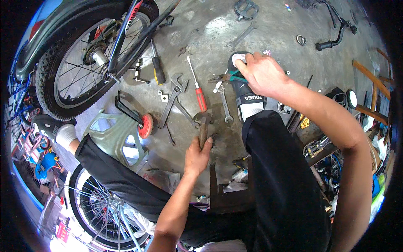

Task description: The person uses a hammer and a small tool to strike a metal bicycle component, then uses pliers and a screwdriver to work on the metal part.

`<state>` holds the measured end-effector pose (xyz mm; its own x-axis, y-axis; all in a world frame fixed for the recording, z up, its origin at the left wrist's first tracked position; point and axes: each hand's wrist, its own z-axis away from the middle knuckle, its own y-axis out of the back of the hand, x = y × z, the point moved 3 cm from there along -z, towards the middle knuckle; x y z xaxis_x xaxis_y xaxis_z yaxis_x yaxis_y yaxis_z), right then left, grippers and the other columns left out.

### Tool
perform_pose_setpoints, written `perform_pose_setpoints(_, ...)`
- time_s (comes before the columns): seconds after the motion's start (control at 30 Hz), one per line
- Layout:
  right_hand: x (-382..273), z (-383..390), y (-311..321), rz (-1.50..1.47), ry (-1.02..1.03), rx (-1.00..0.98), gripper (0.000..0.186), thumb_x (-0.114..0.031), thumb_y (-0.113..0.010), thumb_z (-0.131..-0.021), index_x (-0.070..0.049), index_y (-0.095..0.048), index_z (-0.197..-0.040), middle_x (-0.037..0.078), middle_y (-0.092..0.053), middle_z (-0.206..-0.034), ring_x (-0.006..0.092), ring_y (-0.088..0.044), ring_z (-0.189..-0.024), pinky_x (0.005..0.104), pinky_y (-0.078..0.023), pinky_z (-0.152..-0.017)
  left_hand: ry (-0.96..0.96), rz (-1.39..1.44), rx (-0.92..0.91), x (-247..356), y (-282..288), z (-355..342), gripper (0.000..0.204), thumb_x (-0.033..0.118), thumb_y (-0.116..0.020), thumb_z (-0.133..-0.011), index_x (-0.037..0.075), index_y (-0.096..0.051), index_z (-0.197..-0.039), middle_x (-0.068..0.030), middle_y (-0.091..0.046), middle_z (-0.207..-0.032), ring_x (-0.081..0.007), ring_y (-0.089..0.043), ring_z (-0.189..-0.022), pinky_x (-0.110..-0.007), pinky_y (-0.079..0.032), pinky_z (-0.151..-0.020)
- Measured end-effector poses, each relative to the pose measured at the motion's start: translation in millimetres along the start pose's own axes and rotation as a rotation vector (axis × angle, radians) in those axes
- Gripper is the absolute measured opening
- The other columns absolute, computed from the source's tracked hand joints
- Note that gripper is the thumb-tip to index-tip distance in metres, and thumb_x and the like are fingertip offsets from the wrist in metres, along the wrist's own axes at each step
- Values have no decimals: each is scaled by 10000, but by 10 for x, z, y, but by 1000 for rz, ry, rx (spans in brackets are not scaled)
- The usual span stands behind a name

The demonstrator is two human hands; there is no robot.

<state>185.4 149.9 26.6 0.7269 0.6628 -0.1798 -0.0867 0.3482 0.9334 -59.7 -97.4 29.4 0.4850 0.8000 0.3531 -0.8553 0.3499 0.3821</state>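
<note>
My left hand (196,157) is closed around the handle of a worn brown hammer (203,126), its head pointing away from me just above the concrete floor. My right hand (266,75) grips green-handled pliers (224,78) over my right shoe (248,94), with the dark jaws pointing left. Between the two hands lie a red-handled screwdriver (200,98) and a combination wrench (225,105). Left of them are an adjustable wrench (171,101) and a yellow-and-black screwdriver (157,69). The pliers' handle ends are hidden in my fingers.
A bicycle wheel (50,77) with its fork stands at the far left. A green plastic stool (98,128) and a bracket with a red small wheel (145,126) are near my left leg. A pedal (246,9), another wrench (242,37) and a handlebar (336,41) lie farther off.
</note>
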Motion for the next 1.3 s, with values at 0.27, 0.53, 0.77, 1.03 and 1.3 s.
perform_pose_setpoints(0.27,1,-87,188,-141,2,-162,526,-210,-843,-677,32,-610,-1081,225,-707,-899,420,-729,-820,498,-590,-726,31,5,-28,98,-52,7,510,483,-657,-1004,-13,-617,-1116,-294,-708,-937,-514,-681,-949,-539,-513,-799)
perform_pose_setpoints(0.53,-91,286,208,-447,-486,-277,529,-346,-763,-798,41,-626,-1132,270,-734,-951,454,-728,-898,527,-566,-818,-6,134,10,198,-88,-40,459,435,-655,-1022,-13,-615,-1113,-272,-703,-901,-488,-685,-886,-514,-518,-776)
perform_pose_setpoints(0.77,-21,424,109,-849,-679,-57,558,-355,-736,-778,-49,-639,-1236,237,-743,-973,443,-714,-977,511,-545,-861,-204,96,118,282,-127,-284,315,338,-644,-1054,36,-560,-1030,-79,-588,-685,-215,-549,-543,-393,-452,-522)
perform_pose_setpoints(1.03,237,541,-376,-934,-473,447,559,-190,-735,-715,-45,-547,-1221,126,-558,-791,261,-551,-640,398,-455,-626,-308,-233,183,472,97,-324,386,391,-680,-996,44,-591,-1140,-269,-720,-871,-505,-695,-849,-587,-525,-725)
perform_pose_setpoints(1.3,244,637,-458,-941,-419,585,536,-150,-744,-726,-18,-554,-1209,115,-586,-827,227,-542,-633,370,-460,-611,-238,-158,82,11,261,-518,421,402,-725,-986,-13,-687,-926,-164,-662,-657,-315,-671,-622,-438,-517,-641)
